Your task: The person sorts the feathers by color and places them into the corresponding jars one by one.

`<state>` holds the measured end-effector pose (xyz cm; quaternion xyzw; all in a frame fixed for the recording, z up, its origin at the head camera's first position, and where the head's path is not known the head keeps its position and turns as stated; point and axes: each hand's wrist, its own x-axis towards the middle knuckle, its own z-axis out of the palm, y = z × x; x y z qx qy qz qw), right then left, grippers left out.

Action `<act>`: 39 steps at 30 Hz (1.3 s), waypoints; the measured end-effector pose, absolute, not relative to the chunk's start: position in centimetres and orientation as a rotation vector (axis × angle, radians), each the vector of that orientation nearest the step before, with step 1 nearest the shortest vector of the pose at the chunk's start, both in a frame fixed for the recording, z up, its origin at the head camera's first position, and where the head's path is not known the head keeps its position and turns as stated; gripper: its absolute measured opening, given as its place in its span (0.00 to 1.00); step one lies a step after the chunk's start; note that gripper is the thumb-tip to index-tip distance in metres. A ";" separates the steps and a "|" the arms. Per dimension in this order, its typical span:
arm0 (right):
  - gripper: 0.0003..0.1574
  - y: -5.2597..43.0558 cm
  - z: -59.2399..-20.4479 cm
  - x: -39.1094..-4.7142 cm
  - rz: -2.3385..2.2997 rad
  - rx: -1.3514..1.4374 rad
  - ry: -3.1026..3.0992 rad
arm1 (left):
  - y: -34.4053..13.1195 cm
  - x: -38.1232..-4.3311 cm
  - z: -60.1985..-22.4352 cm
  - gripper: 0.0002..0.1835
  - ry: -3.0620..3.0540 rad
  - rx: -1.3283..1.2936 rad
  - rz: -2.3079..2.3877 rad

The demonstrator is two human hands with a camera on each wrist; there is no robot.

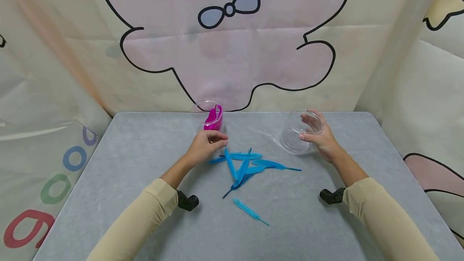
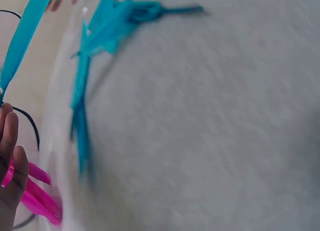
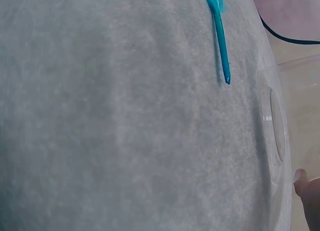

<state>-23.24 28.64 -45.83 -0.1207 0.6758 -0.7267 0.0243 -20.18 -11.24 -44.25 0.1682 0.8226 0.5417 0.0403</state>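
My left hand pinches one blue feather by its end between thumb and fingertips. In the left wrist view that feather extends up from the fingertips. Below and to the right, several blue feathers lie in a loose pile on the table. My right hand grips a clear plastic cup around its side near the rim; nothing shows inside it. Behind the left hand, another clear cup holds bright pink feather-like pieces, its lower part hidden by that hand.
A single blue feather lies apart, closer to the front of the grey-covered table. Printed cloth walls rise at the table's back and both sides. A black wrist mount sticks out from each sleeve.
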 end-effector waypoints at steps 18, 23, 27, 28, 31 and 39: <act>0.54 29.0 -45.6 -23.3 -2.252 -0.407 2.078 | -7.5 -21.4 -41.0 0.08 2.445 0.544 1.932; 0.55 29.1 -45.7 -23.2 -2.243 -0.413 2.085 | -5.8 -21.8 -40.3 0.08 2.399 0.565 2.006; 0.55 29.3 -45.8 -23.2 -2.237 -0.429 2.095 | -4.6 -22.1 -39.9 0.08 2.372 0.599 2.062; 0.54 29.3 -45.8 -23.2 -2.242 -0.435 2.093 | -4.3 -22.2 -39.8 0.08 2.368 0.601 2.078; 0.54 29.2 -46.0 -23.3 -2.230 -0.441 2.101 | -3.6 -22.3 -39.4 0.09 2.375 0.599 2.107; 0.54 29.0 -46.2 -23.2 -2.236 -0.433 2.092 | -1.7 -23.0 -38.2 0.16 2.305 0.635 2.241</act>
